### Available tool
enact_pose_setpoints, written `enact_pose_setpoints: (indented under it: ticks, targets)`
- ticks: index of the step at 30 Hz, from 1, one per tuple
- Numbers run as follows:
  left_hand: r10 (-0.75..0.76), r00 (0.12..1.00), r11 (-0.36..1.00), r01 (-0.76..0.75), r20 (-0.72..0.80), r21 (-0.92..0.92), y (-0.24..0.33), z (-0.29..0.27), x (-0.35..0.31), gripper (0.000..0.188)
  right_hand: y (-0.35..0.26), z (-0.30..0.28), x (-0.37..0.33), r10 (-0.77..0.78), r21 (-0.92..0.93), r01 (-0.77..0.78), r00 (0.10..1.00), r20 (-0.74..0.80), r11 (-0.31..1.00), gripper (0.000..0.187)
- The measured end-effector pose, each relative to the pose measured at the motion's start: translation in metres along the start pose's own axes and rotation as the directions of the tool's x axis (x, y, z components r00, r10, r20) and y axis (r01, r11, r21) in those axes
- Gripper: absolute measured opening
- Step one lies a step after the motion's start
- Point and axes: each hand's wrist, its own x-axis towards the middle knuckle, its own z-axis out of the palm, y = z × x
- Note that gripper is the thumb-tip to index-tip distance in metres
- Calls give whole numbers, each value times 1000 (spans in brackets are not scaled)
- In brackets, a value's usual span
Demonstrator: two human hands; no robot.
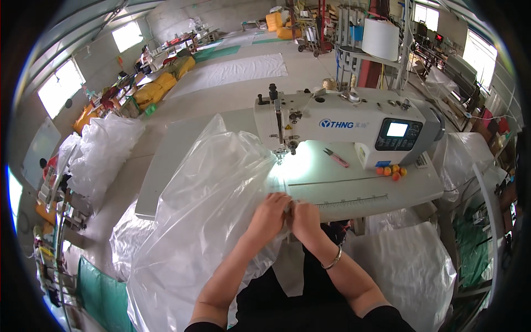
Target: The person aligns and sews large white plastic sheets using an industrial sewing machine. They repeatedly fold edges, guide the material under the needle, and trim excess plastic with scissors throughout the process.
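Observation:
A large sheet of clear plastic film (213,182) spreads over the left of the sewing table and hangs down past its front edge. Its right edge runs up to the needle area of a white sewing machine (326,119), which is lit by a bright lamp. My left hand (269,214) is closed on the film's edge near the front of the table. Right beside it, fingertips almost meeting, my right hand (304,220) is closed on the same edge; the exact pinch is hidden by the fingers. A bracelet circles my right wrist.
Pink-handled snips (336,157) lie on the table (354,191) under the machine arm. Small orange-red fruits (395,171) sit by its base. More plastic film (404,271) hangs at the right, with another heap (108,149) at the left. A white thread cone (380,40) stands behind.

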Motion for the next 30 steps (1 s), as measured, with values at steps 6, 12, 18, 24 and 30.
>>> enact_pose_setpoints:
  ticks: [6, 12, 18, 24, 30]
  targets:
    - [179, 984, 970, -175, -10, 168, -22, 19, -1, 27, -9, -6, -28, -31, 10, 32, 997, -71, 999, 6]
    - [218, 976, 958, -219, 23, 184, -54, 13, 25, 29, -11, 6, -11, -28, 11, 29, 998, -62, 1000, 10]
    - [61, 983, 998, -63, 171, 6, -77, 4, 58, 37, -6, 12, 14, -12, -43, 12, 1000, 0, 999, 17]
    - [118, 982, 993, -120, 149, 4, -116, 13, 90, 37, 1, 20, 45, -41, -83, 46, 997, 61, 995, 16]
    - [51, 987, 998, -54, 154, 17, -138, 20, 119, 33, 9, 29, 71, -18, -152, 36, 993, 121, 988, 20]
